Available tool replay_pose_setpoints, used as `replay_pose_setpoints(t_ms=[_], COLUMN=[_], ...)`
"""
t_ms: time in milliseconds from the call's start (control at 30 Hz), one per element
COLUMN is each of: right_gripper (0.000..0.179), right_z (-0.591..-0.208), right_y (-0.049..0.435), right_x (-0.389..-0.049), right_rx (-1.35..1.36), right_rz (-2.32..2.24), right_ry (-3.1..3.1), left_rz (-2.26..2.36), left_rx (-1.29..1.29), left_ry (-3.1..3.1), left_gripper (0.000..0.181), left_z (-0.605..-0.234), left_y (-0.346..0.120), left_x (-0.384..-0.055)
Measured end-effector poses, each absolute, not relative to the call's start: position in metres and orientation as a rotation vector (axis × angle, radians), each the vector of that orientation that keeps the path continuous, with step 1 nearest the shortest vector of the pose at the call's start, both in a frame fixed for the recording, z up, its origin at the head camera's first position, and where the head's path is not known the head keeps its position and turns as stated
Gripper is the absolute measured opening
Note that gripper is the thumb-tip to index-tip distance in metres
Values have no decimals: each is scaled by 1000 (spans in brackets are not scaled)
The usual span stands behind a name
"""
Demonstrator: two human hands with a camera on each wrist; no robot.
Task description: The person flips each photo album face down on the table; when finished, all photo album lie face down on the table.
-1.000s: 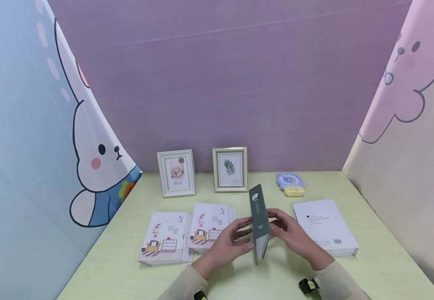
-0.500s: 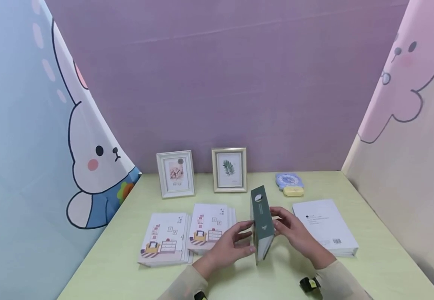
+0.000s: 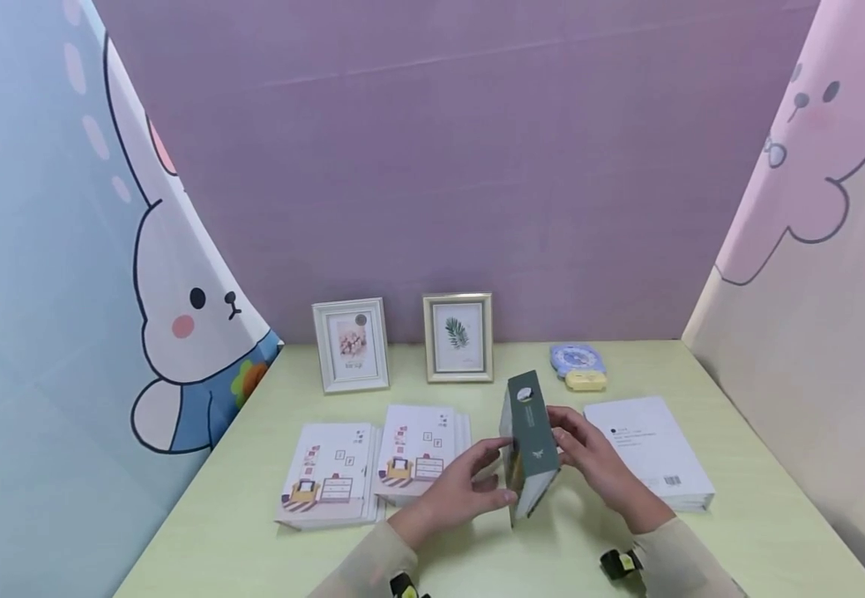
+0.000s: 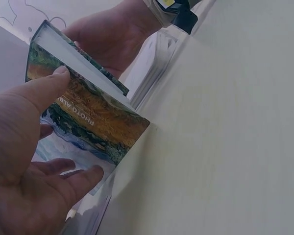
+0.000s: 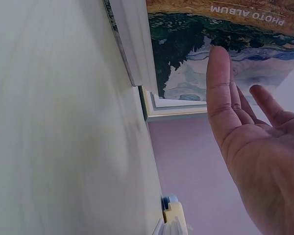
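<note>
A thick photo album (image 3: 533, 432) with a dark green spine stands tilted between my two hands, its spine facing up toward me. Its painted cover (image 4: 103, 125) reads "PHOTO ALBUM" in the left wrist view. My left hand (image 3: 469, 488) lies against the left cover, thumb and fingers spread over it. On the other side, my right hand (image 3: 598, 467) touches the right cover. Extended fingers (image 5: 219, 78) reach along that cover in the right wrist view. The album's lower corner (image 4: 146, 123) is right at the tabletop.
White illustrated books (image 3: 327, 469) and a second such stack (image 3: 417, 448) lie at left. A thick white book (image 3: 652, 444) lies at right. Behind stand a white picture frame (image 3: 320, 349) and a gold one (image 3: 428, 340). A blue clock-like item (image 3: 574, 357) and a yellow piece (image 3: 586, 382) are back right.
The album has turned and shifted slightly right, so its spine shows wider and a strip of the left cover appears. Both hands have moved a little right with it.
</note>
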State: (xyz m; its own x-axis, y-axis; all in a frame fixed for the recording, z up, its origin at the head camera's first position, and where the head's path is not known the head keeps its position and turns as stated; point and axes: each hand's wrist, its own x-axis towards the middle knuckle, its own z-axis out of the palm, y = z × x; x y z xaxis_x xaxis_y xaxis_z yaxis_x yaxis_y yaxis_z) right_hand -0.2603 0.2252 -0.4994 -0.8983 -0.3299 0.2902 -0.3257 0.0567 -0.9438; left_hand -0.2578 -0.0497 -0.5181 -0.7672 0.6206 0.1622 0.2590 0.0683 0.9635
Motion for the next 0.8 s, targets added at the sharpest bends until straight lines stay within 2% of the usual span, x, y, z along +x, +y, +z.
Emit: replay_pose_setpoints(t_ms=[267,800], right_gripper=[49,57], right_z=[-497,-498], right_y=[232,236], right_x=[-263,-265], right_rx=[-591,-581], right_rz=[-2074,-2166], right_ry=[2269,2256], left_rz=[1702,1661], left_rx=[887,911], left_ry=[2109,2167], left_gripper=[72,77], left_z=[-514,-518], left_y=[-43,-44], left_x=[-260,-266])
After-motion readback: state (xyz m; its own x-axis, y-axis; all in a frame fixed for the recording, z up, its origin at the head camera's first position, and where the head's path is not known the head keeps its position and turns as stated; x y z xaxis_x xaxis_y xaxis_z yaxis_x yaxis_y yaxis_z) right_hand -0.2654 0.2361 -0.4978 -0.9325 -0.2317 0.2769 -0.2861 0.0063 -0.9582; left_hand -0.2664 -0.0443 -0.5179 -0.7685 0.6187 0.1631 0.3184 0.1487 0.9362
